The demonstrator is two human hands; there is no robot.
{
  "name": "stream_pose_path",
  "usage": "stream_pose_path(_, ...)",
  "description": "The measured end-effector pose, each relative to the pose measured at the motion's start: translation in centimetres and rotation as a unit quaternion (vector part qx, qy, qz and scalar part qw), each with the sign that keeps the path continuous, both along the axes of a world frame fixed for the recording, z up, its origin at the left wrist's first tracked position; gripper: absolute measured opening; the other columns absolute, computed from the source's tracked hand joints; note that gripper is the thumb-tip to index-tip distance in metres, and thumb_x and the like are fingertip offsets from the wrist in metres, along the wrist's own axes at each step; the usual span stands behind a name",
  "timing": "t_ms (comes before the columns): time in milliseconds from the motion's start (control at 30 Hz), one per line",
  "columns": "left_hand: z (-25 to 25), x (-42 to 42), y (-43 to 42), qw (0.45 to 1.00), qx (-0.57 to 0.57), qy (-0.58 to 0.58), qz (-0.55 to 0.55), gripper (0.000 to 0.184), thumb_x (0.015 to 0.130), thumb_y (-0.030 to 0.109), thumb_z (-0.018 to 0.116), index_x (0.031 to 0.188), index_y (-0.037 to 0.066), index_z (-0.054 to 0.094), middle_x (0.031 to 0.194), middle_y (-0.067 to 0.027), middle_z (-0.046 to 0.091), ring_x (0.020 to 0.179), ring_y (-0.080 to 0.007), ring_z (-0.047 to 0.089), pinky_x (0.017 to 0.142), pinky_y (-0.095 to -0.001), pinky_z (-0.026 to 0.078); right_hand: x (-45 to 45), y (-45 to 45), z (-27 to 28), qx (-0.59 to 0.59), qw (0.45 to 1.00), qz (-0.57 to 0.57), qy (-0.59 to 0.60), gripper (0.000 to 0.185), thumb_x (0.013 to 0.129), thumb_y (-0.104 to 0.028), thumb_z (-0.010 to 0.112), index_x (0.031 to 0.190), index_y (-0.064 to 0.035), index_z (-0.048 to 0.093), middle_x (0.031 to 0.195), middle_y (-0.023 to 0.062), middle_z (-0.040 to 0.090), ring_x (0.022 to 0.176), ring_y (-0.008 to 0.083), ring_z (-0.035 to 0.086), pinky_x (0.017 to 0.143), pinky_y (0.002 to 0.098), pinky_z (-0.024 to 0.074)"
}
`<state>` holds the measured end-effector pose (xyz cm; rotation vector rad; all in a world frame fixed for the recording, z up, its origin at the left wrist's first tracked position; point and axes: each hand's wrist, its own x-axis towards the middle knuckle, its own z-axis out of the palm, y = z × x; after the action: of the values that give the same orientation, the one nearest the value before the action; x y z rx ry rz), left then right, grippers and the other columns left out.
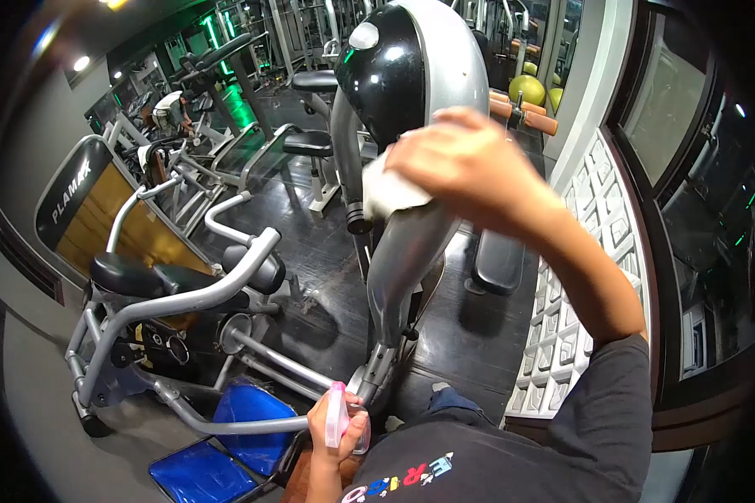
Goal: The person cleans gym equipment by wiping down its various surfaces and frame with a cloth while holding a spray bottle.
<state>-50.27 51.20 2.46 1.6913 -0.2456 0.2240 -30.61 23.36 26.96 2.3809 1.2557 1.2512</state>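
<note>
My right hand (457,159), blurred by motion, is closed on a white cloth (390,189). The cloth lies against the grey frame of a gym machine (411,251), just under its glossy black and silver upper housing (386,80). Low in the view, close to my body, my left hand (334,432) grips a spray bottle (337,415) with a pink and white trigger head. Most of the bottle's body is hidden by the fingers and my shirt.
At left stands another machine with a silver bar (184,302) and black pads. A blue chair (201,474) sits beside my left hand. White textured panels (579,285) line the right wall. Another person (172,109) bends over equipment in the far left background.
</note>
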Motion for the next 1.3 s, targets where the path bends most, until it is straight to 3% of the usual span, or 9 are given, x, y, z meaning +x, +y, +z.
stream_pose_path(300, 0.4, 0.9, -1.9, 0.999, -0.03, 0.02, 0.016, 0.04, 0.08, 0.031, 0.074, 0.093, -0.005, 0.063, 0.082, -0.0135, 0.066, 0.068, -0.021, 0.066, 0.062, -0.0313, 0.053, 1.5, -14.1, -4.8, 0.598, 0.799, 0.023, 0.054, 0.023, 0.099, -0.013, 0.057, 0.117, 0.0015, 0.06, 0.104, 0.007, 0.065, 0.094, 0.0156, 0.062, 0.082, 0.0282, 0.0497)
stream_pose_path(367, 0.1, 1.6, -2.5, 1.0, -0.021, 0.017, 0.008, 0.04, 0.08, 0.03, 0.074, 0.094, -0.005, 0.062, 0.082, -0.0136, 0.066, 0.069, -0.0212, 0.066, 0.063, -0.0311, 0.053, 0.1, -14.6, -3.2, 0.727, 0.659, 0.071, 0.181, 0.026, 0.099, -0.013, 0.055, 0.119, 0.0032, 0.058, 0.107, 0.0074, 0.064, 0.095, 0.014, 0.061, 0.082, 0.0275, 0.05)
stream_pose_path(567, 1.7, 4.2, -6.4, 0.999, -0.009, -0.002, -0.039, 0.041, 0.082, 0.03, 0.074, 0.099, -0.006, 0.062, 0.085, -0.014, 0.066, 0.07, -0.0214, 0.067, 0.064, -0.0307, 0.054, 0.4, -14.8, -0.5, 0.668, 0.708, 0.133, 0.187, 0.037, 0.104, -0.016, 0.035, 0.127, 0.0048, 0.054, 0.116, 0.0187, 0.065, 0.093, 0.0256, 0.07, 0.08, 0.0371, 0.0592)
stream_pose_path(700, 2.8, 4.5, -8.1, 0.998, 0.009, 0.0, -0.058, 0.041, 0.084, 0.031, 0.073, 0.099, -0.006, 0.063, 0.087, -0.0133, 0.066, 0.068, -0.0188, 0.068, 0.063, -0.0285, 0.053, 3.1, -14.1, -4.2, 0.603, 0.795, -0.027, 0.06, 0.025, 0.092, -0.012, 0.057, 0.11, 0.0041, 0.062, 0.097, 0.0122, 0.063, 0.089, 0.0231, 0.06, 0.084, 0.0323, 0.0469)
stream_pose_path(767, 2.6, 4.4, -8.3, 0.999, 0.018, 0.001, -0.049, 0.041, 0.083, 0.031, 0.073, 0.099, -0.006, 0.063, 0.087, -0.0135, 0.066, 0.068, -0.0187, 0.068, 0.063, -0.0288, 0.054, 2.4, -13.5, -3.5, 0.547, 0.709, 0.119, 0.429, 0.026, 0.092, -0.009, 0.054, 0.113, 0.0026, 0.061, 0.098, 0.0068, 0.064, 0.088, 0.0158, 0.058, 0.082, 0.0288, 0.0459)
stream_pose_path(1000, 1.3, 3.3, -8.9, 0.998, -0.007, 0.057, -0.002, 0.052, 0.082, 0.035, 0.073, 0.104, -0.01, 0.058, 0.093, -0.017, 0.065, 0.072, -0.0204, 0.068, 0.066, -0.0302, 0.055, 4.7, -13.1, -3.9, 0.756, 0.537, 0.189, 0.324, 0.039, 0.102, -0.031, 0.053, 0.124, 0.0008, 0.058, 0.114, 0.0062, 0.065, 0.096, 0.0133, 0.063, 0.083, 0.0278, 0.0499)
stream_pose_path(1100, 1.8, 3.8, -9.7, 0.999, -0.005, 0.039, 0.01, 0.053, 0.083, 0.036, 0.073, 0.103, -0.011, 0.059, 0.091, -0.0167, 0.065, 0.07, -0.0183, 0.067, 0.064, -0.0285, 0.054, 4.5, -10.9, -7.1, 0.7, 0.571, 0.189, 0.384, 0.052, 0.1, -0.035, 0.055, 0.137, 0.0007, 0.045, 0.134, 0.0101, 0.053, 0.118, 0.0219, 0.056, 0.094, 0.037, 0.0488)
stream_pose_path(1167, 2.2, 3.8, -10.1, 0.999, 0.001, 0.033, 0.008, 0.053, 0.083, 0.037, 0.073, 0.103, -0.01, 0.059, 0.094, -0.0173, 0.065, 0.071, -0.019, 0.068, 0.065, -0.029, 0.055, 5.2, -5.3, -9.2, 0.566, 0.685, 0.393, 0.238, 0.046, 0.098, -0.03, 0.053, 0.135, -0.004, 0.055, 0.157, 0.0154, 0.031, 0.14, 0.0288, 0.039, 0.117, 0.0435, 0.0255)
stream_pose_path(1300, 1.9, 3.8, -10.6, 0.999, -0.025, 0.043, 0.012, 0.053, 0.083, 0.037, 0.073, 0.103, -0.01, 0.059, 0.093, -0.0173, 0.065, 0.072, -0.02, 0.069, 0.065, -0.0295, 0.056, 1.4, 2.7, -25.4, 0.488, 0.824, 0.278, 0.08, 0.05, 0.084, -0.019, 0.066, 0.134, -0.0196, 0.06, 0.162, 0.0088, 0.02, 0.151, 0.0346, -0.004, 0.121, 0.0509, 0.0044)
